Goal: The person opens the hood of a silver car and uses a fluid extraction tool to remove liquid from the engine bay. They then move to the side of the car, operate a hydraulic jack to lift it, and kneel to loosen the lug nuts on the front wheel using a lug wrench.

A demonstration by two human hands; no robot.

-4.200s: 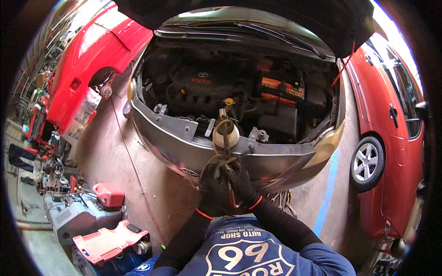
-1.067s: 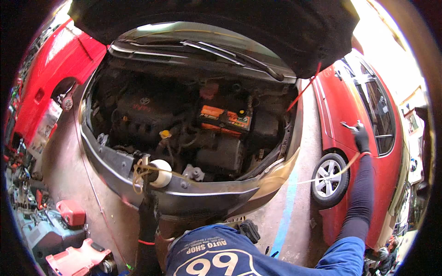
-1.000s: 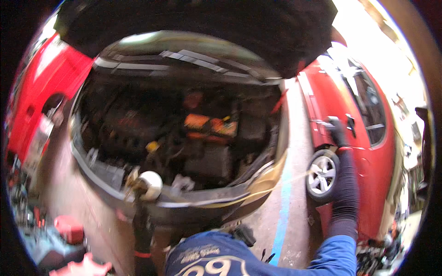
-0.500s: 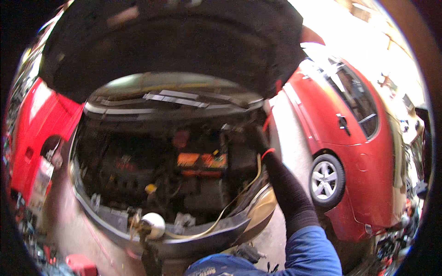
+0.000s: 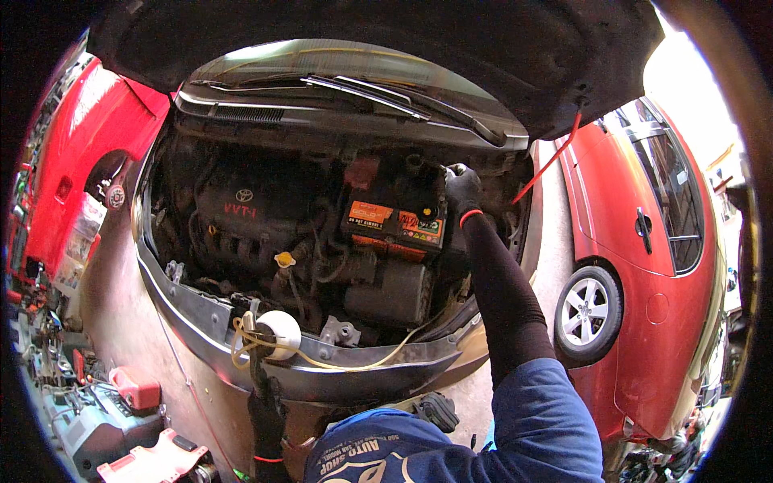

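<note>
Showing beyond left hand (image 5: 267,409), white bottle (image 5: 283,333), well apart from right hand (image 5: 463,188)

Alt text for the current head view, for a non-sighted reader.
A dark-gloved right hand is by an orange-labelled battery under a raised car hood; the left hand is near a white container with looped yellowish tubing.

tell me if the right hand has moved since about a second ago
Yes, left: the right hand showed well right of the battery, against the right-hand red car; now it shows close beside the battery's right edge.
</note>
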